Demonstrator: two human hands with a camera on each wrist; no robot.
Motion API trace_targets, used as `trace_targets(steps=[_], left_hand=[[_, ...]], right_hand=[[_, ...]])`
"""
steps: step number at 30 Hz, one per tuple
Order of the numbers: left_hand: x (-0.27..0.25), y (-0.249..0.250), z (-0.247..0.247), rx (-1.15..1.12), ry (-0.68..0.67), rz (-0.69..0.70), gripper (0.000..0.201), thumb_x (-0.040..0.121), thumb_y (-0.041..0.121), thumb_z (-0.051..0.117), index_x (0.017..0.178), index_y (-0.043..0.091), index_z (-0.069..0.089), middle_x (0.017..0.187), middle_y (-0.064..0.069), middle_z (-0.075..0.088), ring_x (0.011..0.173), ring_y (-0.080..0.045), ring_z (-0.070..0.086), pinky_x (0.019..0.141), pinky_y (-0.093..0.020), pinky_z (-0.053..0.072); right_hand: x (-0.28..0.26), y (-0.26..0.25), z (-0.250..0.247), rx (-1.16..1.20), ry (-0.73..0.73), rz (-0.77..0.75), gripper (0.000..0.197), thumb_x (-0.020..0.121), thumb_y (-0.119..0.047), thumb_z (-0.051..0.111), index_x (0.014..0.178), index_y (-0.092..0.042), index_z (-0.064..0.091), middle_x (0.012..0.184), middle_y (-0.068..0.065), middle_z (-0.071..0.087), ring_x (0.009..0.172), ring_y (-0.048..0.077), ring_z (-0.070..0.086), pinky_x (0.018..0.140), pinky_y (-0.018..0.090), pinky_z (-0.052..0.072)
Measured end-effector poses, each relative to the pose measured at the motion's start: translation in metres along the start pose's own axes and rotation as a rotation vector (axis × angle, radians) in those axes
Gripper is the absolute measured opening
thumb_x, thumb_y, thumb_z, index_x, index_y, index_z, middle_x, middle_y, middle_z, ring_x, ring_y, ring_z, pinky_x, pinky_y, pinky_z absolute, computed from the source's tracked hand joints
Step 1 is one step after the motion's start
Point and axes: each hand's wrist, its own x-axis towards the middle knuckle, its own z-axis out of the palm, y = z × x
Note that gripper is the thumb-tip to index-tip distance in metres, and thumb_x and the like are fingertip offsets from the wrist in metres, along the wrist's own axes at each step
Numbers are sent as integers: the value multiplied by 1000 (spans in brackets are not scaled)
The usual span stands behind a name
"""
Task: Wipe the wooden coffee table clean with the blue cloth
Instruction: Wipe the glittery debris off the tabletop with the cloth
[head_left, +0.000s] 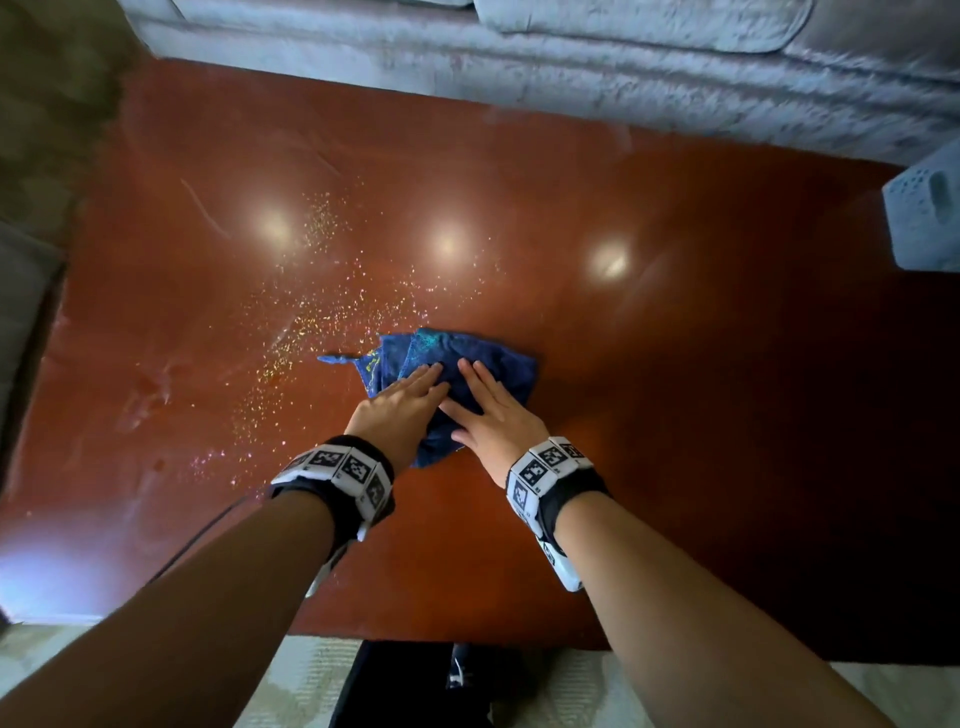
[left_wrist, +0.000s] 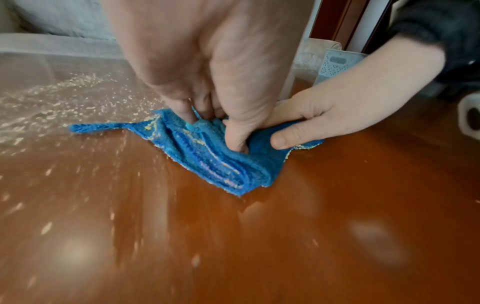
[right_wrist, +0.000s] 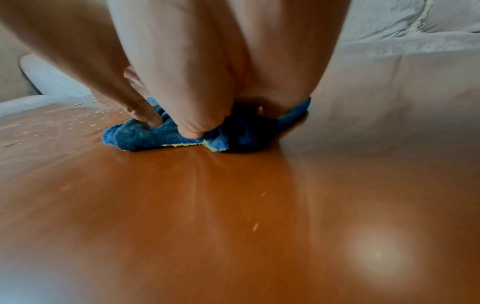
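Observation:
A crumpled blue cloth (head_left: 467, 348) (left_wrist: 213, 164) (right_wrist: 140, 135) lies near the middle of the glossy reddish wooden coffee table (head_left: 675, 415). My left hand (head_left: 410, 400) (left_wrist: 207, 72) presses down on its left part, fingers laid on the fabric. Beside it, my right hand (head_left: 493, 410) (left_wrist: 337, 107) (right_wrist: 194, 72) presses the right part, thumb spread toward the left hand. Both hands touch each other over the cloth. Pale crumbs (head_left: 322, 312) (left_wrist: 64, 98) are scattered over the table to the left and beyond the cloth.
A grey sofa (head_left: 571, 62) runs along the table's far edge. A white perforated container (head_left: 924, 218) stands at the right edge. Another grey seat (head_left: 21, 312) is at the left. My dark-clad legs (head_left: 415, 686) stand on pale carpet at the near edge.

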Motion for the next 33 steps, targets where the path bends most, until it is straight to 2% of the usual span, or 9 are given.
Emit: trace_targets(steps=[3,6,12,15,20,24,30,33], left_hand=[[23,-5,-16,33,-26,21,74,89,14,61,148,25,18,158,8,4,143,-14,20,91,-36,50],[41,-7,-28,43,-48,34,76,89,16,62,148,25,17,159,7,3,143,-15,20,94,-36,49],[77,-10,-47,52,-58,37,84,83,17,69,148,23,16,159,4,3,143,-16,20,96,-37,47],[92,-9,-55,41,-57,36,82,84,15,68,148,23,17,159,3,4,143,-16,20,97,-38,46],[119,-4,-69,29,-33,16,75,88,13,63,147,23,19,159,5,4,144,-15,19,95,-39,47],[143,3,-82,2,-16,-21,74,88,10,62,147,23,20,159,4,5,144,-16,18,94,-40,48],[183,12,-102,-53,17,-60,73,89,6,59,148,24,19,159,6,3,144,-15,17,97,-41,45],[208,17,-112,-88,24,-90,74,89,5,57,148,25,17,159,7,2,144,-16,16,99,-44,43]], right_hand=[[14,10,-18,2,-13,17,49,99,-38,41,146,-37,26,159,0,-15,146,17,-11,115,36,23],[27,19,-32,7,-34,22,52,98,-36,45,146,-36,26,159,1,-15,146,18,-10,117,36,20],[54,37,-57,36,-43,58,51,98,-34,47,145,-37,28,159,-2,-15,146,16,-11,111,36,32],[64,46,-67,36,-31,69,50,98,-33,48,144,-36,30,159,-2,-13,146,16,-9,108,36,36],[79,65,-84,53,-2,58,47,100,-27,43,145,-34,30,159,-1,-12,146,16,-9,107,37,35],[95,86,-98,46,6,51,46,102,-24,40,145,-35,28,159,-2,-13,146,16,-9,102,37,40],[121,119,-125,40,7,38,46,103,-26,36,145,-38,24,159,-5,-16,146,14,-12,102,36,40],[137,141,-139,46,19,29,46,103,-28,35,145,-40,23,158,-7,-16,146,13,-11,106,36,35]])
